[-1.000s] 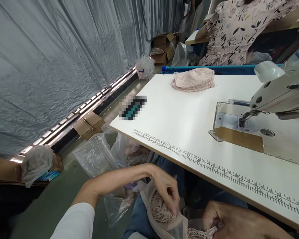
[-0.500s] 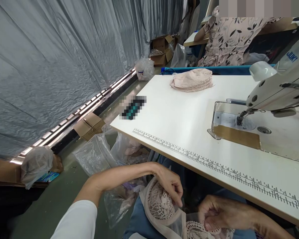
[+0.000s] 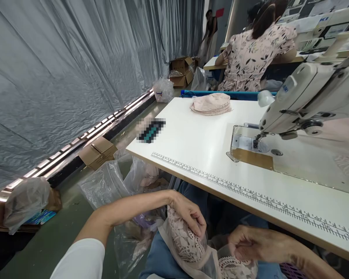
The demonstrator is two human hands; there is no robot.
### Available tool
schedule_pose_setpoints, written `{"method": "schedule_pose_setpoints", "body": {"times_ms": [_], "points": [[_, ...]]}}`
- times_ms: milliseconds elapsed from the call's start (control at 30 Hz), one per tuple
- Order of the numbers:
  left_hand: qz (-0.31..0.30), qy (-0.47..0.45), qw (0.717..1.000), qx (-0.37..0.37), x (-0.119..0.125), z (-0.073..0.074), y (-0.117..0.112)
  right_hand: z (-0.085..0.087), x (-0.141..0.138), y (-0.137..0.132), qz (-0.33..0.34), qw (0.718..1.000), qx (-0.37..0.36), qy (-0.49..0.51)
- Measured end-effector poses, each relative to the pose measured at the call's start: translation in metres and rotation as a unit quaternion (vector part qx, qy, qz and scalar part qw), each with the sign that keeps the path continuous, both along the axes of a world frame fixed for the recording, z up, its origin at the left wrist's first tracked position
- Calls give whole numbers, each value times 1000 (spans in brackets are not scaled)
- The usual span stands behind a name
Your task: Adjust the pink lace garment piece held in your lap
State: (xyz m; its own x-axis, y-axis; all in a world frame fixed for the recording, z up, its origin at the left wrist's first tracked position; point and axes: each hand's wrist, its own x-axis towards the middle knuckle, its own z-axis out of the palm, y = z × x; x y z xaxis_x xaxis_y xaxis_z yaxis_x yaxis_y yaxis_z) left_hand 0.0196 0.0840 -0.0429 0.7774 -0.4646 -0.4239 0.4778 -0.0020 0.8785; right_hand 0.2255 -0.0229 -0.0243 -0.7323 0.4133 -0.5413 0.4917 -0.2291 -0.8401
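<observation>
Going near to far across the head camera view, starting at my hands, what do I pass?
Left hand on pink lace piece → printed ruler along the white table's edge → stack of pink fabric cups → open cardboard boxes.

A garment sewing workshop: an industrial sewing machine [image 3: 305,100], ruler-edged worktable [image 3: 197,135] and stacked lace pieces [image 3: 211,104].

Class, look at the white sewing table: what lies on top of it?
On the white sewing table: a stack of pink lace pieces, a sewing machine and a printed ruler strip. The machine hides whatever is behind it.
</observation>
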Motion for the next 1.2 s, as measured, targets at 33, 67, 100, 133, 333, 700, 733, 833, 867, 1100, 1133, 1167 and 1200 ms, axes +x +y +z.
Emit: {"method": "schedule_pose_setpoints", "body": {"times_ms": [33,67,100,133,333,700,733,833,867,1100,1133,1167,1200], "points": [[2,0,1000,-5,-1,1,-2,4,1,-2,-2,1000,7,-5],[4,-1,1000,-9,-3,5,-4,10,2,-5,0,1000,13,-10],[6,-2,1000,-11,-4,10,-7,17,3,-8,1,1000,20,-15],[10,-4,1000,-10,-5,16,-11,25,5,-12,3,1000,25,-19],[23,10,998,50,-7,44,-27,51,14,-38,-13,993,71,-94],[-3,10,999,35,-1,26,-18,16,23,-36,-18,999,45,-1],[-4,12,999,33,1,25,-17,15,24,-35,-20,999,45,-1],[-14,22,999,27,3,21,-14,15,23,-34,-16,999,47,0],[-17,26,999,25,4,20,-13,15,22,-34,-14,999,48,1],[-10,28,1000,6,6,14,-14,17,20,-33,-12,999,44,8],[-6,25,1000,3,6,13,-14,16,21,-33,-15,999,41,7],[-2,22,1000,0,7,12,-14,15,21,-33,-21,999,35,7],[1,21,1000,-2,8,11,-13,14,21,-33,-28,999,26,7]]}}
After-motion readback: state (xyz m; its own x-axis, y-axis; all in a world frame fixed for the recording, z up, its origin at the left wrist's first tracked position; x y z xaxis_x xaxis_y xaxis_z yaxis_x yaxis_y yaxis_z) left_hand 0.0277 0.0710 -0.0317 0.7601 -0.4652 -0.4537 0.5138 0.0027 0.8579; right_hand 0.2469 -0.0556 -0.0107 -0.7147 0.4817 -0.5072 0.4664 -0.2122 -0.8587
